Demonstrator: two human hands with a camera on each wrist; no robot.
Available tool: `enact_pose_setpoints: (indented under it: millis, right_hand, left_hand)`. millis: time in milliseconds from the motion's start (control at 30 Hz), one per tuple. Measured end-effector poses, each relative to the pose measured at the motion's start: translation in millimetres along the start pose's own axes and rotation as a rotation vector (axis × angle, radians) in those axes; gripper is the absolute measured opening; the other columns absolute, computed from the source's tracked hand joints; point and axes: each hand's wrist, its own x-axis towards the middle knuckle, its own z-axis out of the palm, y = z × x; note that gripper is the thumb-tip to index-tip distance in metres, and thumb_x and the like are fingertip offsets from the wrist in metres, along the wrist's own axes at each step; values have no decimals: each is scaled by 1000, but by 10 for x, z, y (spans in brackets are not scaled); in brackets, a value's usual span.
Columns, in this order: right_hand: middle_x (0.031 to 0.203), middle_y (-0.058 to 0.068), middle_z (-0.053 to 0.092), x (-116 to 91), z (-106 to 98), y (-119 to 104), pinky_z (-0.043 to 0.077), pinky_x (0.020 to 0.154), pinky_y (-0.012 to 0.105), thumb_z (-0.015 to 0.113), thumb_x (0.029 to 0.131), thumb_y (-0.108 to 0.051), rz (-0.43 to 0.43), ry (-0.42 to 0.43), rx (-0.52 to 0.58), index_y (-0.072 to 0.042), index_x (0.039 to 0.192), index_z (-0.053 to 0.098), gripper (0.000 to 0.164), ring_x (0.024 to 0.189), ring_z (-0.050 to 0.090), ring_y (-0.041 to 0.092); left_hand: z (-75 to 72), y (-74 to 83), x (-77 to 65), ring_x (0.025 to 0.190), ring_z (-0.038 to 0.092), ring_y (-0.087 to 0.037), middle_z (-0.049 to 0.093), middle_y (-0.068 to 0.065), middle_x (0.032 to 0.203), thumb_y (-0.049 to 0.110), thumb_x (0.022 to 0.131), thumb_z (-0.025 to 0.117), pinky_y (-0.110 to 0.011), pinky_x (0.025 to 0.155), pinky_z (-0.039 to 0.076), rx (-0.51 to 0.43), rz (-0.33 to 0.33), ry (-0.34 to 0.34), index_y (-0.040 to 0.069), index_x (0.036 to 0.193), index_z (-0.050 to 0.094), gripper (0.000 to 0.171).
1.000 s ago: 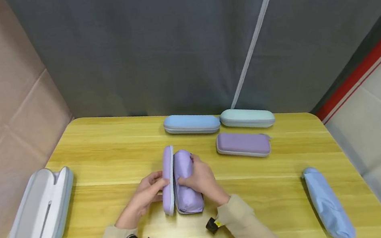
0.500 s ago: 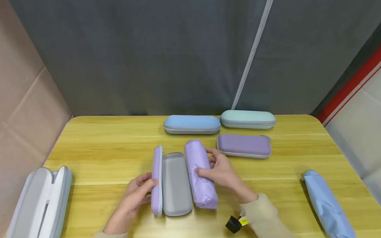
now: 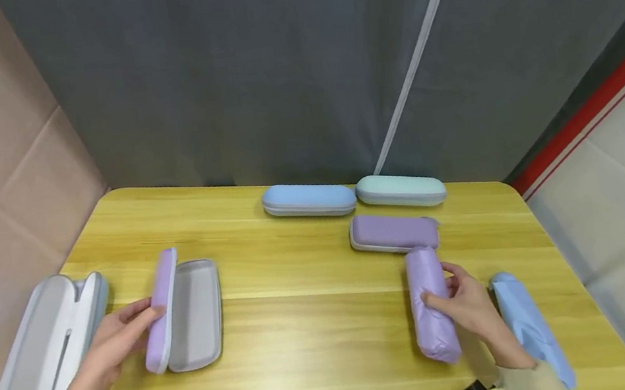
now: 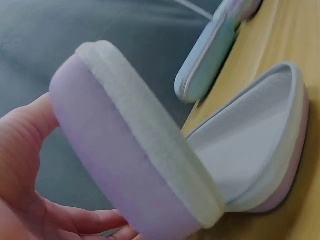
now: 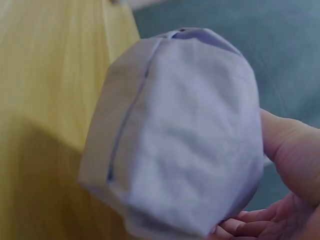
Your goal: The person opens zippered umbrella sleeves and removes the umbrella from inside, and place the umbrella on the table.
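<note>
My left hand (image 3: 122, 332) grips the raised lid of a lilac zip case (image 3: 162, 312), thumb on its outer face. The case stands open, its grey-lined tray (image 3: 194, 315) lying to the right of the lid with nothing in it. In the left wrist view the lid (image 4: 120, 145) tilts up close to the camera. My right hand (image 3: 469, 306) holds a purple folded umbrella (image 3: 432, 311) in a crinkled fabric sleeve, thumb across its top and fingers along its right side. The right wrist view shows the umbrella's seamed end (image 5: 185, 130) over the wooden table.
At the far left lies an open pale-blue case (image 3: 40, 350). A blue case (image 3: 309, 199), a mint case (image 3: 400, 190) and a shut purple case (image 3: 392, 232) lie at the back. Right of my right hand is a light-blue fabric roll (image 3: 531, 324). A dark curtain (image 3: 248, 77) hangs behind the table.
My right hand has lifted the purple umbrella out of the lilac case and carried it right. My left hand has moved the opened case left, beside the pale-blue case.
</note>
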Motion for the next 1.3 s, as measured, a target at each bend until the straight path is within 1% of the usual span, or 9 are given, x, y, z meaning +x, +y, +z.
enact_pose_setpoints:
  millis: [100, 233, 300, 433, 567, 833, 1000, 1133, 1300]
  right_hand:
    - [97, 22, 61, -38, -131, 140, 49, 62, 27, 74, 78, -22, 17, 14, -103, 10, 135, 34, 77, 81, 60, 24]
    - [98, 29, 59, -79, -274, 268, 51, 63, 36, 74, 76, -25, 19, 31, -233, 15, 134, 30, 83, 83, 61, 33]
    - [102, 34, 57, -98, -324, 322, 52, 67, 43, 73, 75, -24, 18, 29, -279, 18, 133, 29, 84, 86, 60, 39]
    - [114, 42, 48, -132, -380, 424, 47, 81, 55, 73, 74, -24, 23, 25, -360, 20, 131, 29, 84, 98, 53, 51]
    - [121, 43, 41, -160, -413, 518, 42, 85, 59, 73, 73, -24, 23, 22, -427, 19, 131, 29, 86, 104, 47, 55]
    - [120, 43, 44, -172, -523, 669, 46, 78, 58, 75, 72, -29, 26, -6, -474, 17, 134, 28, 91, 100, 50, 55]
    - [120, 42, 44, -169, -638, 759, 47, 73, 57, 76, 73, -32, 47, -40, -498, 16, 135, 26, 92, 98, 51, 55]
    - [117, 41, 47, -174, -683, 808, 48, 69, 55, 76, 73, -33, 36, -48, -505, 16, 134, 26, 93, 94, 55, 52]
    - [120, 43, 43, -196, -667, 787, 46, 74, 59, 76, 73, -33, 16, -28, -531, 17, 134, 27, 93, 98, 50, 55]
  left_hand:
    - [-90, -31, -18, 90, 59, -15, 41, -37, 131, 37, 91, 56, -19, 69, 48, 178, 30, 80, -19, 135, 30, 76]
    - [-137, -57, -57, 94, 57, -44, 52, -38, 116, 43, 83, 64, -35, 66, 49, 463, 87, 210, -21, 126, 40, 81]
    - [-144, -66, -79, 88, 57, -47, 53, -39, 111, 46, 79, 68, -43, 64, 47, 568, 109, 267, -21, 123, 43, 84]
    - [-140, -84, -126, 80, 55, -47, 50, -43, 104, 50, 72, 73, -49, 56, 45, 672, 126, 333, -21, 121, 43, 91]
    - [-119, -103, -153, 76, 53, -48, 46, -40, 95, 50, 68, 75, -48, 49, 42, 718, 121, 376, -21, 119, 42, 93]
    - [-73, -121, -126, 74, 50, -55, 43, -40, 94, 41, 62, 81, -56, 47, 42, 730, 128, 440, -24, 114, 41, 92]
    - [-90, -109, -94, 73, 51, -54, 43, -40, 94, 43, 64, 79, -54, 45, 42, 731, 133, 422, -24, 115, 40, 93]
    - [-130, -97, -87, 82, 49, -57, 41, -41, 104, 44, 69, 75, -57, 52, 42, 726, 94, 386, -21, 124, 37, 94]
    - [-151, -97, -92, 93, 44, -59, 35, -43, 115, 49, 75, 70, -62, 58, 41, 705, 55, 361, -17, 130, 31, 94]
